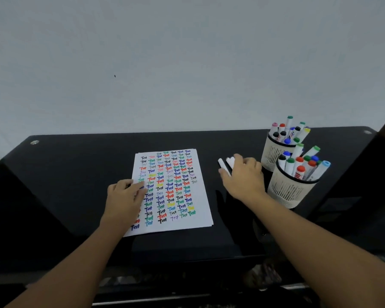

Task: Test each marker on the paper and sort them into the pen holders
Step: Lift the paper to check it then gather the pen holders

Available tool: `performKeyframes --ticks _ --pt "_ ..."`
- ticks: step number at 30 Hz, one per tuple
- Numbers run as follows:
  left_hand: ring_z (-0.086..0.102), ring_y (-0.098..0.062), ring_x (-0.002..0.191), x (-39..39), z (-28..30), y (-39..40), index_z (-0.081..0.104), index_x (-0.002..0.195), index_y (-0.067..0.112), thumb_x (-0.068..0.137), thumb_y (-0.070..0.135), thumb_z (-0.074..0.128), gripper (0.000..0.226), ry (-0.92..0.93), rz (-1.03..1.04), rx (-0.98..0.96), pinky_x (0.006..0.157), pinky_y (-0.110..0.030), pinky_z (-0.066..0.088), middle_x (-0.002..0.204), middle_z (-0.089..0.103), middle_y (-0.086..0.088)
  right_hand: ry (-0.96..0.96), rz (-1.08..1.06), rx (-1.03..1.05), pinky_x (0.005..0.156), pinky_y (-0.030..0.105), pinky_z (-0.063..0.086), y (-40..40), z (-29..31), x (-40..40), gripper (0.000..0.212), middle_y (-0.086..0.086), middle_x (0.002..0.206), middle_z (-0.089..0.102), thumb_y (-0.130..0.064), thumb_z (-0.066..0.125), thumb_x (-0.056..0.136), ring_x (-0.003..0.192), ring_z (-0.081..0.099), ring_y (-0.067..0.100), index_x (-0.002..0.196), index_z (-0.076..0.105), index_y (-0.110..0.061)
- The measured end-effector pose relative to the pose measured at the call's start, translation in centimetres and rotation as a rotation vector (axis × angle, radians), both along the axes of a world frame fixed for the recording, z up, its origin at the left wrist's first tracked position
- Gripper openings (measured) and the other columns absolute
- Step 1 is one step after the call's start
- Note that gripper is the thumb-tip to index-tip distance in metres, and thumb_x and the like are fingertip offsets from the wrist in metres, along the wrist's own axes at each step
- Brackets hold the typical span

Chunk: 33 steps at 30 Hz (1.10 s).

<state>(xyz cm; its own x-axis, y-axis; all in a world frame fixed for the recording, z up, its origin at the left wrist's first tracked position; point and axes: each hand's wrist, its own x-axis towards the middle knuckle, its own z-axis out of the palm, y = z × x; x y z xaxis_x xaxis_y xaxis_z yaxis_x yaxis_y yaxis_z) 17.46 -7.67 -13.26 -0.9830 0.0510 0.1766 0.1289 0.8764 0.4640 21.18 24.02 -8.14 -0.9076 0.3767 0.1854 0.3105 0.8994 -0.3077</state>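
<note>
Right now the paper (176,187) lies flat near the middle of the dark worktop (76,165), a white sheet almost filled with rows of the word "Test" in black, red, green, blue, yellow and purple ink. The left hand (126,196) rests on the sheet's left edge, fingers straight and spread, pressing it down and holding nothing. To the right of the paper, a few loose markers (226,164) with white barrels lie on the worktop; the right hand (245,176) is over them with fingers bent down onto them, and whether it has actually closed round one cannot be told. Just beside that hand stand two pale slotted pen holders, one behind the other: the far holder (273,152) near the back edge and the near holder (291,190) toward the front, each crowded with upright markers capped in red, green, blue, black, pink and yellow. The two holders touch or nearly touch. Bare dark worktop stretches left of the paper to the rounded left corner, and a narrower strip runs between the sheet's right edge and the right hand. A plain pale wall (187,63) rises behind the back edge.
</note>
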Motion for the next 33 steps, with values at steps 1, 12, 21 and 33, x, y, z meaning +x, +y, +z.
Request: performKeyframes --ticks 1,12,21,33 --pt "0.030 -0.020 0.130 0.0 -0.1 0.0 0.056 0.144 0.028 0.104 0.043 0.047 0.043 0.007 -0.001 -0.003 0.109 -0.037 0.033 0.143 0.046 0.004 -0.075 -0.026 -0.021 0.109 0.047 0.038 0.6 0.1 -0.3 0.075 0.022 0.146 0.042 -0.061 0.052 0.098 0.135 0.038 0.038 0.153 0.034 -0.014" --pt "0.034 -0.020 0.129 -0.5 -0.6 -0.3 0.059 0.142 0.029 0.103 0.045 0.047 0.043 0.055 -0.012 -0.058 0.108 -0.035 0.032 0.141 0.049 0.003 -0.230 0.069 -0.059 0.091 0.041 0.041 -0.5 -1.3 -1.5 0.041 0.018 0.137 0.043 -0.033 0.052 0.103 0.123 0.043 0.036 0.135 0.044 -0.008" --pt "0.031 -0.019 0.129 -0.2 -0.4 -0.2 0.058 0.142 0.028 0.104 0.044 0.048 0.043 0.041 -0.007 -0.011 0.109 -0.035 0.033 0.143 0.047 0.003 -0.366 0.077 -0.076 0.080 0.037 0.041 -2.2 -0.3 -2.6 0.042 0.015 0.125 0.046 -0.032 0.059 0.098 0.100 0.044 0.029 0.130 0.042 -0.011" --pt "0.033 -0.017 0.131 -0.4 -0.7 -0.5 0.059 0.141 0.029 0.103 0.046 0.047 0.043 0.025 -0.014 -0.021 0.107 -0.031 0.030 0.142 0.048 0.005 -0.172 0.237 -0.050 0.051 0.033 0.039 -1.1 0.1 -1.7 0.021 0.008 0.093 0.060 -0.014 0.054 0.100 0.067 0.055 0.019 0.118 0.042 -0.012"
